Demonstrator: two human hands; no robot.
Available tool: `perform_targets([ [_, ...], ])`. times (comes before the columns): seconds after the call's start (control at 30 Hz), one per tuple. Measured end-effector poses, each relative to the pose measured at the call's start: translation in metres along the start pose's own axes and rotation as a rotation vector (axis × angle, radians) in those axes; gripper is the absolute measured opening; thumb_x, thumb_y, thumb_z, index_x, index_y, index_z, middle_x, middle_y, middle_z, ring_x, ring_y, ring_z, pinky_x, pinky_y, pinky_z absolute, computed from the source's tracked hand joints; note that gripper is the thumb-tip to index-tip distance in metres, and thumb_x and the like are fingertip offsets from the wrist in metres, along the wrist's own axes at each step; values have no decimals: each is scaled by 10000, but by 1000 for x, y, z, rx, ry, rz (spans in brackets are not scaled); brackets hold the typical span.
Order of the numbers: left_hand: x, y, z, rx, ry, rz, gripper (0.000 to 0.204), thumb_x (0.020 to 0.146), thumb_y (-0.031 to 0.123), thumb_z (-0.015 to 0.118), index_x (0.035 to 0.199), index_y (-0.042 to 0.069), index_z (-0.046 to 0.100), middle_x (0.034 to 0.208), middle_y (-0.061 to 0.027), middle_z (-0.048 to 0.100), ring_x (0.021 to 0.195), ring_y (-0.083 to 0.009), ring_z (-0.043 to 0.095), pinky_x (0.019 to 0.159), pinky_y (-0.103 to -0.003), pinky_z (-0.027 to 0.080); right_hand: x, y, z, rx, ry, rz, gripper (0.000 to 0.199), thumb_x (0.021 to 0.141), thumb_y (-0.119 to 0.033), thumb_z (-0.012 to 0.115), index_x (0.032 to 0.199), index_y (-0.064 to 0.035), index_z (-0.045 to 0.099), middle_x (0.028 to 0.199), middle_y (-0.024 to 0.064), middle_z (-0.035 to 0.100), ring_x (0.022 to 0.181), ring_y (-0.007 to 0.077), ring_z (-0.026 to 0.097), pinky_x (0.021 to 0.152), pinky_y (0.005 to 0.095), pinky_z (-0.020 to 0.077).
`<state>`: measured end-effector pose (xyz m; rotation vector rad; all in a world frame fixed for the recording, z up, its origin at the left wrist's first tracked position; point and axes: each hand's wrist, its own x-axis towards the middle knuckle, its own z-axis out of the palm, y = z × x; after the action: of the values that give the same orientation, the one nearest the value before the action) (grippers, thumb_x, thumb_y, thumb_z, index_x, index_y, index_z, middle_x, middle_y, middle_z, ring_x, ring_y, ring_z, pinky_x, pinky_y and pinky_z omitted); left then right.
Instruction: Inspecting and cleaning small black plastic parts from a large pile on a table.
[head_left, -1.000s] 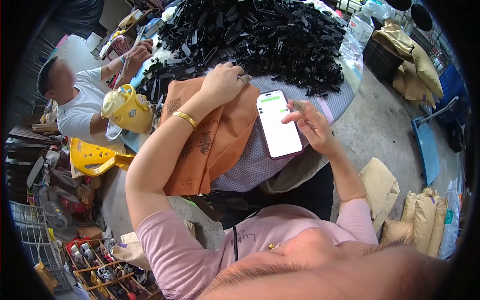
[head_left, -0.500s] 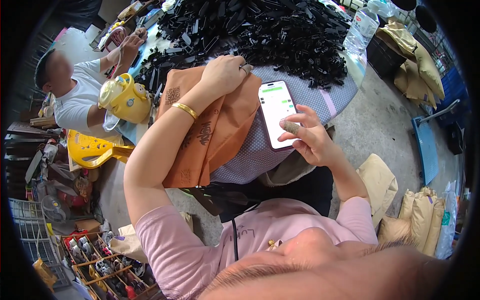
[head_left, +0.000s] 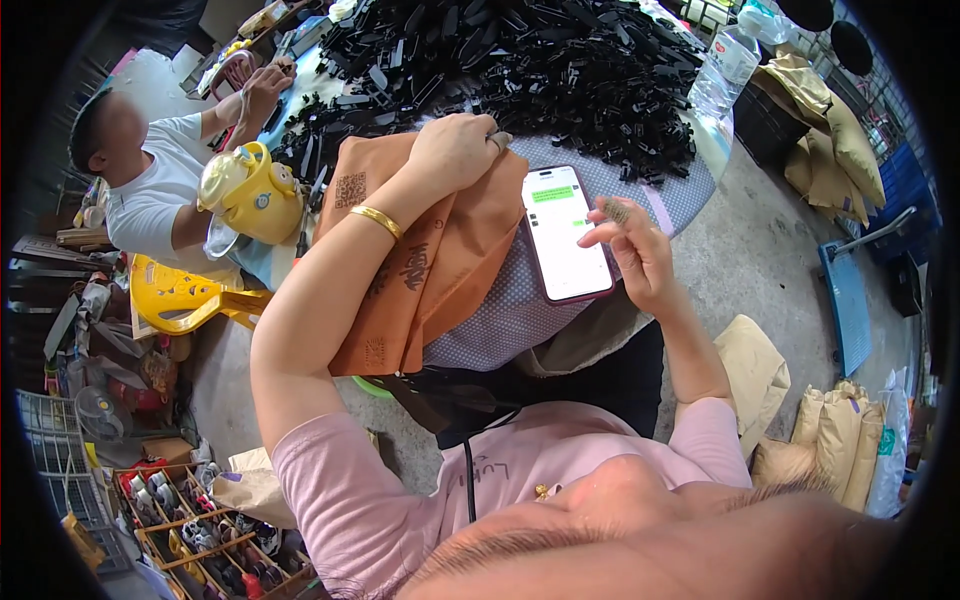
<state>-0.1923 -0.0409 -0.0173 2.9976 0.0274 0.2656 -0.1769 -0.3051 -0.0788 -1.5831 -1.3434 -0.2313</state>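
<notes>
An orange-brown fabric bag with dark print lies folded on the table's near edge. My left hand rests on top of it, fingers loosely bent and lying against the cloth; a gold bangle and a ring are on that arm and hand. Just right of the bag, a smartphone in a dark red case lies face up, its lit screen showing a chat with green bubbles. Over the phone's right edge hovers my right hand, fingers apart and holding nothing. A brownish wrap covers one of its fingers.
A heap of black plastic parts covers the far side of the dotted tablecloth. A yellow jug stands left, near a co-worker. A clear plastic bottle is at the far right. Paper sacks stand on the floor.
My right hand has drawn up and to the right, its fingers lifting off the middle of the screen. The chat shows a larger green bubble. My left hand stays on the bag.
</notes>
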Motion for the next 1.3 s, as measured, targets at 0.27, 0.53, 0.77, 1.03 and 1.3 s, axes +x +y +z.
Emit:
perform_targets([
  [0.27, -1, -1, 0, -10, -44, -45, 311, 850, 314, 489, 891, 40, 631, 887, -159, 636, 852, -319, 594, 767, -405, 458, 6, -7, 6, -45, -74, 2, 361, 936, -164, 405, 1264, -15, 439, 843, 77, 676, 969, 256, 594, 1009, 428, 282],
  [0.53, -2, -1, 0, -4, -30, -29, 305, 849, 313, 489, 883, 49, 637, 880, -154, 641, 835, -320, 600, 758, -410, 464, 6, -12, 9, -133, -138, -42, 375, 942, -222, 401, 1259, -28, 450, 884, 59, 678, 1057, 264, 531, 1031, 454, 238],
  [0.77, -2, -3, 3, -15, 0, -5, 301, 844, 306, 490, 877, 47, 641, 871, -159, 642, 823, -327, 602, 756, -412, 466, 6, -13, 9, -135, -171, -27, 375, 941, -223, 404, 1255, -25, 457, 900, 58, 677, 1079, 266, 514, 1031, 459, 238],
  [1.03, -2, -1, 0, -16, -21, -25, 299, 840, 300, 490, 878, 44, 640, 882, -163, 640, 829, -327, 602, 763, -411, 465, 7, -14, 7, -101, -152, 5, 367, 940, -228, 404, 1236, -21, 470, 907, 60, 676, 1077, 256, 514, 1036, 457, 232],
  [1.3, -2, -2, 1, -7, -32, -35, 304, 845, 300, 481, 900, 49, 644, 888, -157, 642, 837, -320, 602, 767, -404, 467, 7, -16, 9, -148, -195, -27, 389, 950, -258, 381, 1248, -23, 464, 902, 45, 676, 1109, 257, 488, 1037, 466, 230],
])
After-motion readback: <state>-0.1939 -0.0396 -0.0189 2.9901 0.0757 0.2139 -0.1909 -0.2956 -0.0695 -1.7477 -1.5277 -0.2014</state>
